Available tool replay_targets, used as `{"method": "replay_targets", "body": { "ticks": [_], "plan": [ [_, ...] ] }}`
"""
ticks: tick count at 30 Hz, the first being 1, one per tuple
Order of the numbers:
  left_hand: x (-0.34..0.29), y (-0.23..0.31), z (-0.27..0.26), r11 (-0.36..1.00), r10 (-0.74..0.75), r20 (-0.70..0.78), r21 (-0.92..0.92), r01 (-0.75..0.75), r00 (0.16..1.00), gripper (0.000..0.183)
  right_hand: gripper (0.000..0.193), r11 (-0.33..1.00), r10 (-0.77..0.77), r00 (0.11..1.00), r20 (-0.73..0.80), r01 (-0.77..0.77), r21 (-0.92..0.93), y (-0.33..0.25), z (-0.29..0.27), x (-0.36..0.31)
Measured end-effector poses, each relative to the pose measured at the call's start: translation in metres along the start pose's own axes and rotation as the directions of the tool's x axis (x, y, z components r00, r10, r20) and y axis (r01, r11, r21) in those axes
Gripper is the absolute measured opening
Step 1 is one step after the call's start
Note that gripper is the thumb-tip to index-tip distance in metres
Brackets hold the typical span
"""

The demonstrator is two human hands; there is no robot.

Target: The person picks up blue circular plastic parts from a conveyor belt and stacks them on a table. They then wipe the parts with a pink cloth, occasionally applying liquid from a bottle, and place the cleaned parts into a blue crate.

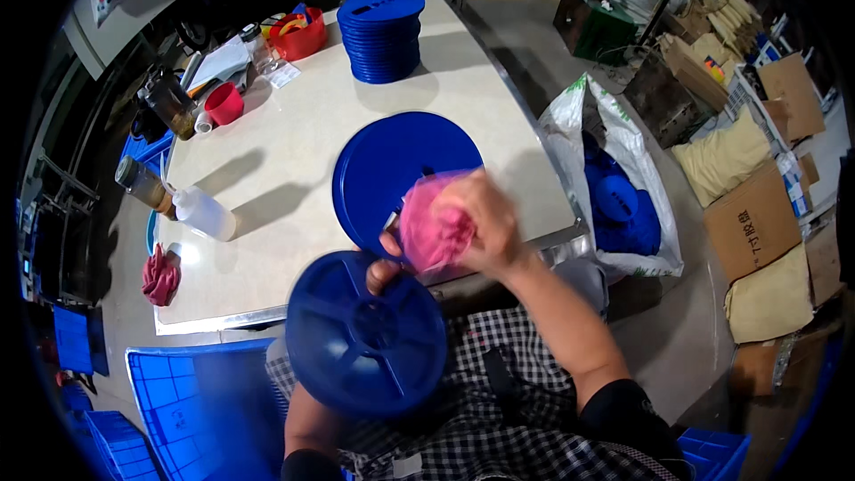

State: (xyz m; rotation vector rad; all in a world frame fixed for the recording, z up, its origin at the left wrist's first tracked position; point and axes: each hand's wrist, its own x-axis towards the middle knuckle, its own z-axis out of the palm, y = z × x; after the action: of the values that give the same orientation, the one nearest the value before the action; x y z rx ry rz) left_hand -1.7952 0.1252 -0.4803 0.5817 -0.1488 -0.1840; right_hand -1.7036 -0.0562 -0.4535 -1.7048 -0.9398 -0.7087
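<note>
My left hand [383, 273] grips the upper edge of a round blue plastic reel flange [334, 365], its fingers curled over the rim. The flange is tilted above my lap, with raised spokes and a central hub. My right hand [490, 223] is closed on a bunched pink cloth [432, 223], smeared by motion. The cloth is close beside the left fingers; whether it touches the flange I cannot tell. Behind both hands, a larger-looking blue disc [396, 156] lies flat on the pale table [285, 254], partly covered by the cloth.
A stack of blue discs [383, 40] stands at the table's far end. On the left are a white squeeze bottle [203, 214], a red cup [224, 103] and another pink cloth [160, 278]. A white sack [663, 240] holding blue pieces stands right; a blue crate [191, 392] sits lower left.
</note>
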Motion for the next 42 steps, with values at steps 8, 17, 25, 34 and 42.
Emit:
{"method": "replay_targets", "body": {
  "ticks": [8,17,25,34,42],
  "plan": [
    [-0.004,0.011,-0.001,0.992,-0.004,-0.054,0.124,0.011,0.999,0.034,0.025,0.891,-0.36,0.914,0.188,0.397,-0.222,-0.026,0.014,-0.001],
    [-0.009,0.002,0.001,0.971,-0.061,-0.078,0.226,0.077,0.995,0.041,0.019,0.906,-0.326,0.938,0.121,0.346,-0.244,-0.002,0.004,0.014],
    [-0.011,0.003,0.001,0.968,-0.053,-0.092,0.241,0.074,0.994,0.047,0.028,0.796,0.577,0.731,-0.365,-0.603,0.051,0.127,-0.09,0.032],
    [-0.02,0.03,-0.007,0.972,0.072,-0.166,0.231,-0.032,0.983,0.055,0.056,0.375,0.537,0.666,0.517,-0.738,0.561,0.006,-0.09,0.025],
    [-0.019,0.033,-0.004,0.967,0.083,-0.185,0.254,-0.034,0.979,0.062,0.055,0.528,0.489,0.778,0.395,-0.624,0.576,0.007,-0.081,0.026]
  ]
}}
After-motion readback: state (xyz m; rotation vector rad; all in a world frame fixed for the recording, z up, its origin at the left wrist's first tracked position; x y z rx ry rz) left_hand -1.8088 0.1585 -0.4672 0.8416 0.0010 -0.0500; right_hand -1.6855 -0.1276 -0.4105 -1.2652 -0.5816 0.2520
